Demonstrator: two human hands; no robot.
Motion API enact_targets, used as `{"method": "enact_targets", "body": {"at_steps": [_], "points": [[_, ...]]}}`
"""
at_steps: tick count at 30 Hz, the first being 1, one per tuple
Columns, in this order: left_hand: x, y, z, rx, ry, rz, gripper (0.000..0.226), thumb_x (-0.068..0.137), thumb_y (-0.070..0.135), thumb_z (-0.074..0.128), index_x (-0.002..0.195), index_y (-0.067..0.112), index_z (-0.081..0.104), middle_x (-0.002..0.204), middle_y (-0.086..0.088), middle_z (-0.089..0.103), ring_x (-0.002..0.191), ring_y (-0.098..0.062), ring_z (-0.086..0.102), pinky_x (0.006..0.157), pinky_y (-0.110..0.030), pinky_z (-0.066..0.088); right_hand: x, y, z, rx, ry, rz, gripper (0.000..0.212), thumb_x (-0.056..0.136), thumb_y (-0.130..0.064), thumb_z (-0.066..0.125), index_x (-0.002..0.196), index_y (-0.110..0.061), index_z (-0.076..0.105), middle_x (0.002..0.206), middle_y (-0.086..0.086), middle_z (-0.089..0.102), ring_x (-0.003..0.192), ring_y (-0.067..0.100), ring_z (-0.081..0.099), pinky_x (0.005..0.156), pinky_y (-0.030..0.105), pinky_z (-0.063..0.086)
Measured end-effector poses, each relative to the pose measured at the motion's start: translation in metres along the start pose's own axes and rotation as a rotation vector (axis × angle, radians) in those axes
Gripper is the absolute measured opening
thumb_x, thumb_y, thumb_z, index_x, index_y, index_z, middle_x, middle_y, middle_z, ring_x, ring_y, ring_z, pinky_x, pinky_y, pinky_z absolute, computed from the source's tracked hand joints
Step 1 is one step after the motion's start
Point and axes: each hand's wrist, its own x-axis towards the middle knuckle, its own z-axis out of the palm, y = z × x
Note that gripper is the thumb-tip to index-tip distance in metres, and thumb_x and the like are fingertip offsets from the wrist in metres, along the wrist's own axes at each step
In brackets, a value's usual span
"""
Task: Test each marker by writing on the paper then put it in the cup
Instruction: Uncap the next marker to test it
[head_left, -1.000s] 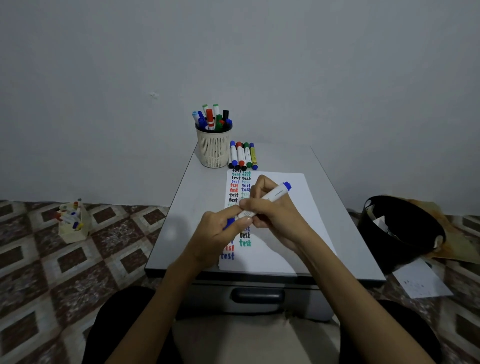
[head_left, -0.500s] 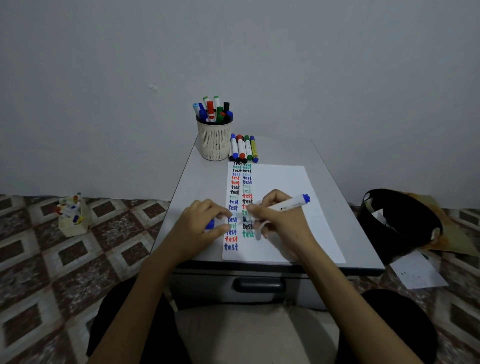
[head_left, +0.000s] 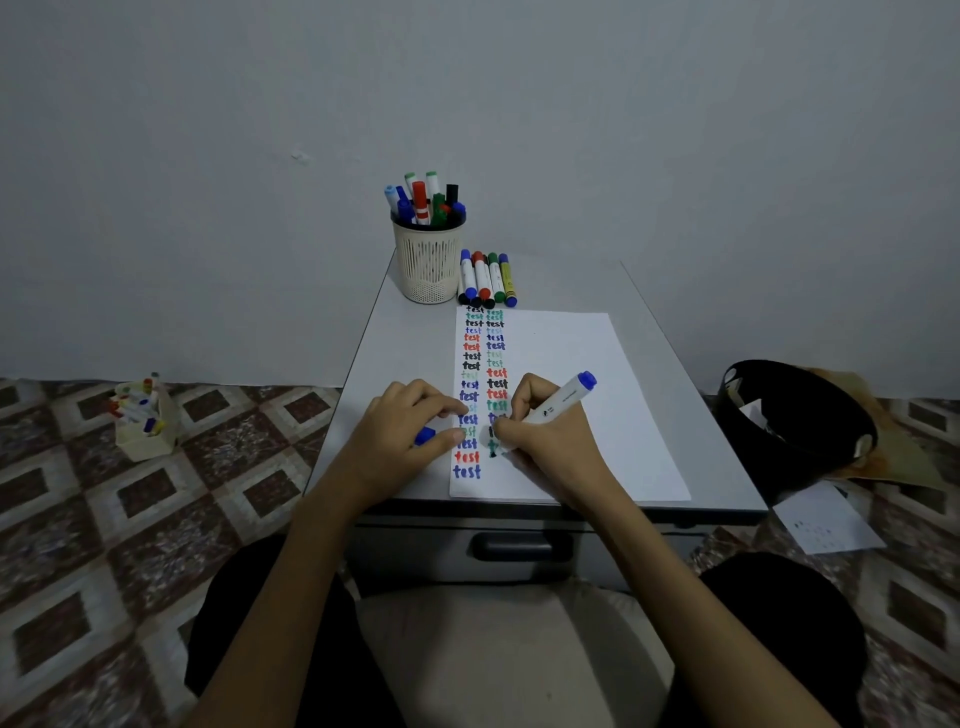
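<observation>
White marker (head_left: 563, 397) aslant in right hand (head_left: 548, 447), perhaps uncapped

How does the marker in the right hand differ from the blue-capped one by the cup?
The white blue-ended marker is gripped tilted by the right hand over the white paper, its blue cap in the left hand; the white blue-capped marker beside the cream slotted cup lies flat, capped. Both have white barrels.

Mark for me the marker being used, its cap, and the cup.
marker (head_left: 563, 399): head view, on its white barrel.
cap (head_left: 425, 435): head view, on the blue end that shows.
cup (head_left: 428, 267): head view, on its slotted wall.
</observation>
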Motion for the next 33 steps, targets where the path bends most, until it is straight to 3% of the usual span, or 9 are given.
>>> {"method": "enact_targets", "body": {"at_steps": [6, 9, 13, 16, 19, 21, 24, 29, 33], "points": [[-0.0004, 0.0020, -0.0001, -0.001, 0.001, -0.010, 0.055, 0.078, 0.061, 0.036, 0.115, 0.026, 0.058, 0.104, 0.015, 0.046, 0.095, -0.003, 0.041, 0.083, -0.024, 0.039, -0.0006, 0.0016, 0.0026, -0.125, 0.005, -0.029, 0.031, 0.075, 0.007, 0.069, 0.068, -0.007, 0.042, 0.094, 0.028, 0.062, 0.095, 0.032, 0.066, 0.074, 0.045, 0.060], [-0.0004, 0.0020, -0.0005, 0.004, 0.004, -0.013, 0.048, 0.081, 0.056, 0.041, 0.115, 0.026, 0.058, 0.105, 0.014, 0.048, 0.095, -0.003, 0.041, 0.083, -0.023, 0.037, -0.0007, -0.0013, 0.0032, -0.152, 0.009, -0.041, 0.031, 0.078, 0.010, 0.065, 0.070, -0.005, 0.040, 0.095, 0.028, 0.062, 0.095, 0.025, 0.066, 0.074, 0.038, 0.060], [-0.0007, 0.0018, -0.0001, 0.003, 0.008, -0.011, 0.051, 0.079, 0.059, 0.038, 0.114, 0.027, 0.059, 0.102, 0.017, 0.046, 0.094, -0.002, 0.040, 0.083, -0.023, 0.037, -0.0011, -0.0012, 0.0005, -0.065, -0.004, -0.024, 0.030, 0.079, 0.011, 0.063, 0.070, -0.006, 0.040, 0.096, 0.028, 0.063, 0.098, 0.028, 0.067, 0.072, 0.043, 0.059], [-0.0006, 0.0015, 0.0004, 0.018, 0.017, -0.005, 0.057, 0.077, 0.062, 0.034, 0.113, 0.026, 0.059, 0.102, 0.016, 0.046, 0.094, -0.003, 0.041, 0.082, -0.023, 0.037, -0.0015, 0.0001, 0.0023, -0.124, 0.000, -0.025, 0.031, 0.079, 0.009, 0.064, 0.070, -0.006, 0.038, 0.088, 0.018, 0.064, 0.093, 0.020, 0.067, 0.064, 0.027, 0.056], [-0.0002, 0.0012, 0.0007, 0.025, 0.026, -0.002, 0.057, 0.077, 0.061, 0.035, 0.112, 0.024, 0.061, 0.101, 0.013, 0.048, 0.093, -0.005, 0.042, 0.081, -0.023, 0.039, -0.0013, -0.0001, 0.0014, -0.142, -0.045, -0.020, 0.031, 0.078, 0.009, 0.065, 0.068, -0.007, 0.039, 0.081, 0.007, 0.064, 0.093, 0.016, 0.067, 0.064, 0.024, 0.053], [0.0001, 0.0012, 0.0007, 0.025, 0.034, 0.005, 0.056, 0.077, 0.060, 0.036, 0.111, 0.024, 0.062, 0.101, 0.010, 0.052, 0.092, -0.006, 0.044, 0.079, -0.021, 0.038, -0.0006, -0.0001, -0.0005, -0.138, -0.056, -0.023, 0.031, 0.076, 0.008, 0.065, 0.067, -0.007, 0.039, 0.080, 0.011, 0.065, 0.092, 0.018, 0.067, 0.063, 0.026, 0.053], [0.0001, 0.0011, 0.0011, 0.025, 0.048, 0.017, 0.054, 0.078, 0.059, 0.039, 0.109, 0.023, 0.063, 0.101, 0.008, 0.055, 0.091, -0.008, 0.045, 0.076, -0.012, 0.034, -0.0001, 0.0014, -0.0020, -0.027, -0.014, -0.033, 0.028, 0.070, 0.002, 0.065, 0.066, -0.007, 0.039, 0.088, 0.030, 0.060, 0.097, 0.031, 0.066, 0.067, 0.043, 0.058], [-0.0004, -0.0005, 0.0017, 0.050, 0.057, 0.038, 0.051, 0.079, 0.056, 0.041, 0.108, 0.020, 0.064, 0.101, 0.004, 0.057, 0.089, -0.009, 0.046, 0.075, -0.008, 0.030, -0.0020, 0.0021, 0.0005, -0.069, -0.016, -0.022, 0.033, 0.080, 0.008, 0.065, 0.069, -0.006, 0.038, 0.090, 0.005, 0.069, 0.100, 0.019, 0.067, 0.064, 0.025, 0.054], [-0.0005, -0.0008, 0.0018, 0.066, 0.062, 0.050, 0.050, 0.080, 0.054, 0.042, 0.107, 0.019, 0.065, 0.101, 0.002, 0.059, 0.087, -0.008, 0.047, 0.075, -0.007, 0.030, -0.0036, 0.0010, -0.0001, -0.076, -0.012, -0.011, 0.028, 0.081, 0.006, 0.066, 0.074, -0.003, 0.041, 0.096, 0.002, 0.070, 0.101, 0.015, 0.066, 0.066, 0.026, 0.057]]}}
